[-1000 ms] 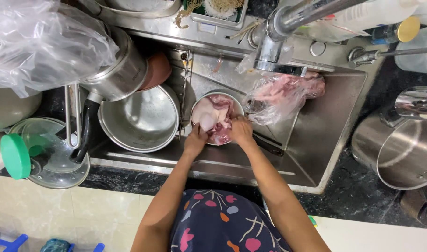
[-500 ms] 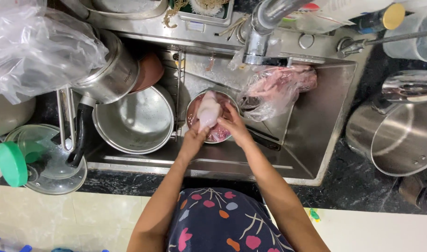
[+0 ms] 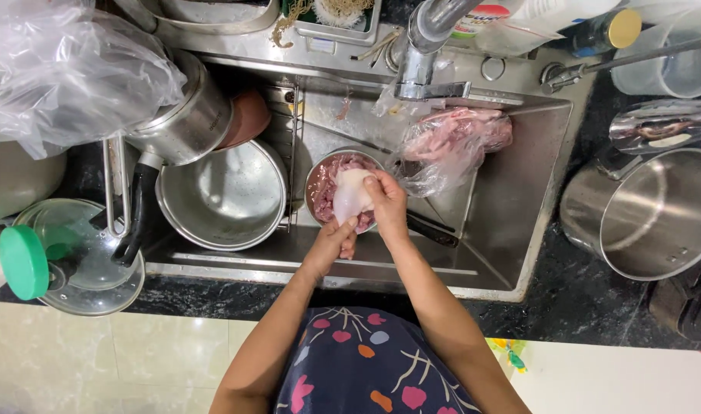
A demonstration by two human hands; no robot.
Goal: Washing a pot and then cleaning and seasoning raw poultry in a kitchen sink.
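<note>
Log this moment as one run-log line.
left hand: grips pale meat piece from below | right hand: pinches its top | under them: steel bowl of raw meat, in sink

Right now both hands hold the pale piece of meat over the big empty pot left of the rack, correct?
Not quite. In the head view both hands, left hand and right hand, hold the pale piece of meat over the small bowl of raw meat, right of the rack.

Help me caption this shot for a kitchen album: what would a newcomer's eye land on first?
First, the two hands, left hand and right hand, holding a pale piece of raw meat over a metal bowl of pink meat in the steel sink. Next, the plastic bag of meat under the tap, and the empty pot to the left.
</note>
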